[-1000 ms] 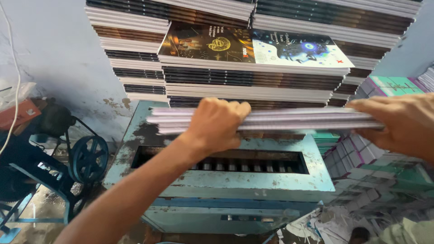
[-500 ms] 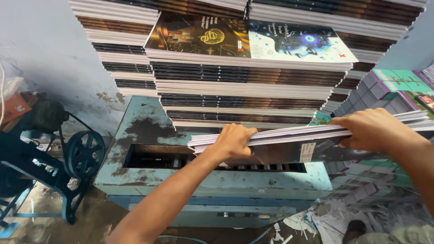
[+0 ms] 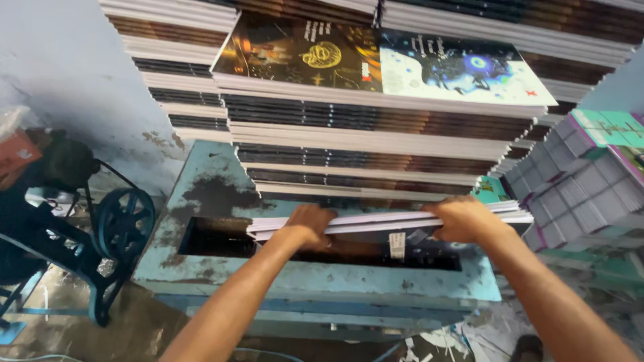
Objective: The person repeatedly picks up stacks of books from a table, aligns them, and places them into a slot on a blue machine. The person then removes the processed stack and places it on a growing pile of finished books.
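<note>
Both hands on a bundle of books over the machine slot

L hand (image 3: 310,224) & R hand (image 3: 464,220) each clamp the thin book bundle (image 3: 382,222), held flat just above the dark slot (image 3: 221,238) of the blue machine (image 3: 201,181), tall book stacks (image 3: 376,134) right behind.

Dim, soft daylight, deep shadows at left, wide-angle edge distortion, slight blur.

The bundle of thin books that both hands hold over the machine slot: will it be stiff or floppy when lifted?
The bundle of thin books likely sags slightly, since the left hand and right hand grip it apart. Its loose layers may slide. It seems fairly heavy, needing two hands.
</note>
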